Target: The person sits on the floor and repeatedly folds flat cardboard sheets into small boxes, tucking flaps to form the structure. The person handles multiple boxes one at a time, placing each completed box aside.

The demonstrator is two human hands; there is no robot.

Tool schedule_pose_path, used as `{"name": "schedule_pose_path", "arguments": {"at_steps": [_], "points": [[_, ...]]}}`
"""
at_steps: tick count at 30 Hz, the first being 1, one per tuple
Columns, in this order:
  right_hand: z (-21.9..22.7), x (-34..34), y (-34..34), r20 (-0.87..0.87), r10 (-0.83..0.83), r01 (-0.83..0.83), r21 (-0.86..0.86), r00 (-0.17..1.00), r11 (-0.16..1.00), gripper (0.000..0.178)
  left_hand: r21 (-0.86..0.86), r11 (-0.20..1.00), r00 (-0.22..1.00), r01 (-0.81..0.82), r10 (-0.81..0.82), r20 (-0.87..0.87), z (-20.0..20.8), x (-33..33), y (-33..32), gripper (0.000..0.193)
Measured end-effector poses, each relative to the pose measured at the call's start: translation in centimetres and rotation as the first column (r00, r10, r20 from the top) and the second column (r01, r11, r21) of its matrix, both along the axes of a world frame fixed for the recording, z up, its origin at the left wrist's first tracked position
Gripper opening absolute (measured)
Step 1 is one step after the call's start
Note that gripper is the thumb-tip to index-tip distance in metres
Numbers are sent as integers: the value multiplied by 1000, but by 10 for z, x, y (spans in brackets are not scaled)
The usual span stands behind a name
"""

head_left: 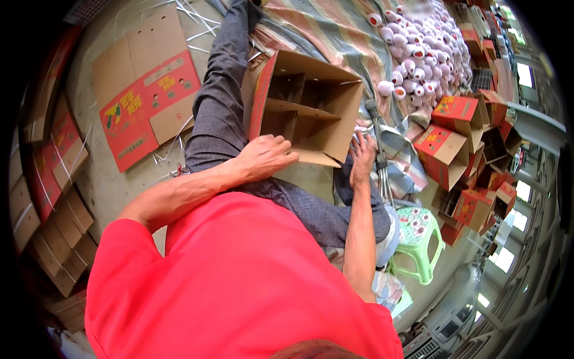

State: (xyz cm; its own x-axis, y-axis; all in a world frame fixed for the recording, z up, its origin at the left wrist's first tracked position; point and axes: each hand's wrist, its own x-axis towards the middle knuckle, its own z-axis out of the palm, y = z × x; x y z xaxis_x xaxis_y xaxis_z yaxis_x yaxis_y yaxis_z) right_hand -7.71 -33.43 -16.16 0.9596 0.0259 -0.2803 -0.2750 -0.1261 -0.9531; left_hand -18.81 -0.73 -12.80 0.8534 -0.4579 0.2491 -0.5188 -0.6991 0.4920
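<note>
An open cardboard box [344, 122], red outside and brown inside, stands tilted by my legs. Cardboard dividers [299, 109] split its inside into compartments, and its flaps are folded outward. At the box's near left corner, my left hand [267, 158] has its fingers curled over the edge; the fingertips are partly hidden. My right hand [362, 160] is beside the right flap with its fingers stretched and apart. Whether it touches the flap I cannot tell.
A flattened red and brown carton [146, 96] lies on the floor at left, near stacked cartons [63, 143] and loose white straps. A pile of white and red foam-netted round items [421, 57] covers a striped sheet. A green stool [415, 236] and red cartons [442, 152] stand right.
</note>
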Motion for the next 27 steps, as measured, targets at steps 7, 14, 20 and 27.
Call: {"name": "schedule_pose_path", "arguments": {"at_steps": [7, 14, 20, 27], "points": [[10, 7, 52, -122, 219, -240, -193, 968, 951, 51, 75, 996, 985, -38, 50, -164, 20, 71, 7, 31], [-1, 9, 48, -81, 201, -217, -381, 976, 899, 52, 400, 917, 893, 4, 177, -414, -67, 133, -4, 42], [-2, 15, 46, -73, 157, -173, -362, 985, 916, 52, 433, 900, 901, 47, 150, -408, -54, 141, -19, 41], [7, 6, 73, -67, 270, -273, -414, 961, 869, 54, 536, 842, 882, 57, 209, -423, -128, 121, 2, 47]]}}
